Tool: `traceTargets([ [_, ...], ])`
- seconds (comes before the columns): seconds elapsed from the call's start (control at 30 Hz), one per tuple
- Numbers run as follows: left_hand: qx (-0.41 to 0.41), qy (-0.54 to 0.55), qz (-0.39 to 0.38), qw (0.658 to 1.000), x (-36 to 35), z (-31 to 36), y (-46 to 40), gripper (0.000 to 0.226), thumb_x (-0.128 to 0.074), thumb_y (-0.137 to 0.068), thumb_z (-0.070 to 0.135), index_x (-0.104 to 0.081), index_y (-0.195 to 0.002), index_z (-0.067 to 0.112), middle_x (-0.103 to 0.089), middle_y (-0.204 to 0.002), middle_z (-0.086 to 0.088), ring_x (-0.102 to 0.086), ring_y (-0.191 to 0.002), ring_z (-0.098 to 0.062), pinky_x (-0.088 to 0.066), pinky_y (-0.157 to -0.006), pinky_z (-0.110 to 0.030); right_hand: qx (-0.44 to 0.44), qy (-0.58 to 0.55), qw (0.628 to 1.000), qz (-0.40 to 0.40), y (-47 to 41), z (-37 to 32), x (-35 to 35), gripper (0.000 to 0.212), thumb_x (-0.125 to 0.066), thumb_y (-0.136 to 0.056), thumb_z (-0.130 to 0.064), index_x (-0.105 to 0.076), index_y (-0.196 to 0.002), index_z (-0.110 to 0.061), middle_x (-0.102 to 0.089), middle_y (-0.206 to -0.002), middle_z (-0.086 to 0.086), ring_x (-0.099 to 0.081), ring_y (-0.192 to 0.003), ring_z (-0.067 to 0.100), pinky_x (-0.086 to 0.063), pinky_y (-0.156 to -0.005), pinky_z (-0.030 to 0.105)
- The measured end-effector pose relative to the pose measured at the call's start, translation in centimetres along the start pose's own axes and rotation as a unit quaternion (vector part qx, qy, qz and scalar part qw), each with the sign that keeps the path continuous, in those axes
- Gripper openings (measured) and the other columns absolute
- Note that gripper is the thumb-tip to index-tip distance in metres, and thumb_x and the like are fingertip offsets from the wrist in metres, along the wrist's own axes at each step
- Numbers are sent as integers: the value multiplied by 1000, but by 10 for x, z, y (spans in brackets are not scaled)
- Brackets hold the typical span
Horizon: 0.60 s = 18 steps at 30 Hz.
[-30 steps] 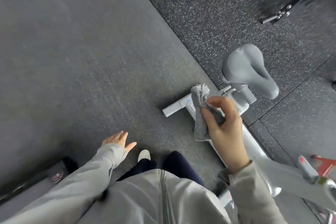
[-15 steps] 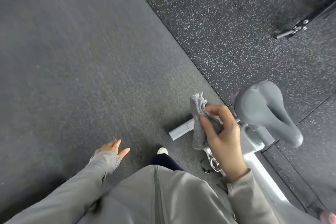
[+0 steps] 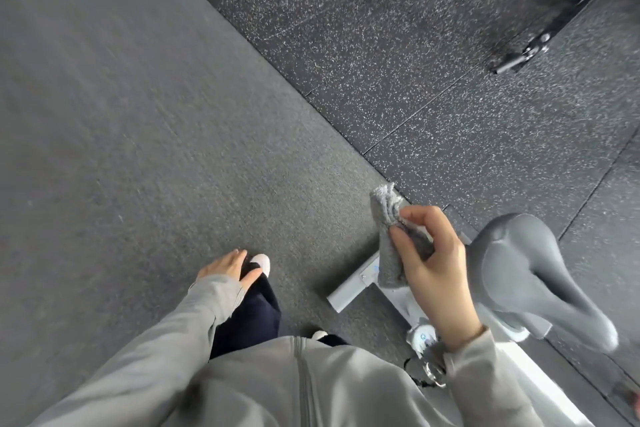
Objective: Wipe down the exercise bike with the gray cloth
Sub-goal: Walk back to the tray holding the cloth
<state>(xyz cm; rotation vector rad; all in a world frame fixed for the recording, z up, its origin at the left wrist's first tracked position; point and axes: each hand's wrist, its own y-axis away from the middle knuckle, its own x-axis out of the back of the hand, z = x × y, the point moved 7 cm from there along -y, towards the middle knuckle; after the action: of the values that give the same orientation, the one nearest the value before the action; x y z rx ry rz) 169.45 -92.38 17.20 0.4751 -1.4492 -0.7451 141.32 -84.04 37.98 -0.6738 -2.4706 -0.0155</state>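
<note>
The right hand (image 3: 434, 274) pinches the gray cloth (image 3: 389, 239) between thumb and fingers, the bunched fabric hanging above the exercise bike's (image 3: 540, 381) pale rear stabilizer bar (image 3: 349, 289) (whether cloth and bar touch cannot be told). The gray saddle (image 3: 523, 274) sits just right of that hand. The left hand (image 3: 227, 267) hangs empty, fingers loosely spread, over 1 dark trouser leg (image 3: 252, 315).
</note>
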Motion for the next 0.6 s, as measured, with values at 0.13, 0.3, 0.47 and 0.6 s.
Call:
traceTargets([
  [0.13, -21, -30, -21, 999, 53, -19, -58, 64, -25, -94, 56, -12, -148, 24, -8, -159, 7, -17, -144, -15, -18, -116, -33, -31, -1, 999, 40, -44, -16, -36, 21, -66, -83, -3, -55, -91, -20, -63, -93, 5, -59, -90, 12, -46, -82, 26],
  [0.3, -45, -84, -22, 995, 116, -35, -121, 64, -23, -94, 57, -12, -148, 25, -8, -158, 8, -20, -143, -18, -20, -115, -34, -49, -10, 994, 93, -85, -38, -69, 14, -61, -82, -12, -54, -91, -21, -62, -92, 2, -58, -90, 10, -44, -82, 19],
  [0.47, -94, -125, -37, 987, 145, -12, -163, 65, -23, -94, 58, -11, -148, 25, -8, -158, 8, -13, -144, -15, -16, -116, -35, -83, 3, 986, 143, -104, -34, -69, 20, -63, -83, -8, -53, -91, -23, -61, -93, -5, -56, -91, 1, -45, -84, 22],
  [0.6, -148, -195, -53, 968, 159, 29, -188, 66, -23, -93, 59, -10, -148, 25, -9, -158, 8, -14, -144, -16, -15, -116, -36, -117, 28, 972, 203, -113, -15, -44, 16, -62, -83, -13, -54, -91, -24, -62, -90, 0, -56, -89, -5, -41, -80, 10],
])
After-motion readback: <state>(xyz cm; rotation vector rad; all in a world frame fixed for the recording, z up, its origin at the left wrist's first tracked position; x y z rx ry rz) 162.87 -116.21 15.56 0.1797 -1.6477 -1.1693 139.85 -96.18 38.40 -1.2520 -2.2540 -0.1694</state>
